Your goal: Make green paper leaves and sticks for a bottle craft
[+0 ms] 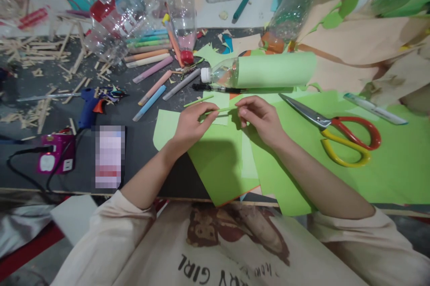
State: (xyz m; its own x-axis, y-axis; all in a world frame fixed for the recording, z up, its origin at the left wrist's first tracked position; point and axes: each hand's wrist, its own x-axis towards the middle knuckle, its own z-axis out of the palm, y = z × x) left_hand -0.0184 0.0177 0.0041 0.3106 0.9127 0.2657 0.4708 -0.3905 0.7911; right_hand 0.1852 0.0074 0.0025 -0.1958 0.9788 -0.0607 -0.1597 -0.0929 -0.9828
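Observation:
A thin green paper strip stretches between my two hands. My left hand pinches its left end, and the fingers of my right hand close on the right end. Green paper sheets lie beneath both hands. Just beyond my left hand rests another slim green strip. A clear bottle wrapped in light green paper lies on its side behind the hands, its white cap pointing left. Scissors with red and yellow handles lie partly open, right of my right hand.
Markers, a blue glue gun, a phone and a purple box are on the left. Wood sticks litter the far left. Plastic bottles and beige paper occupy the back. A capped pen lies right.

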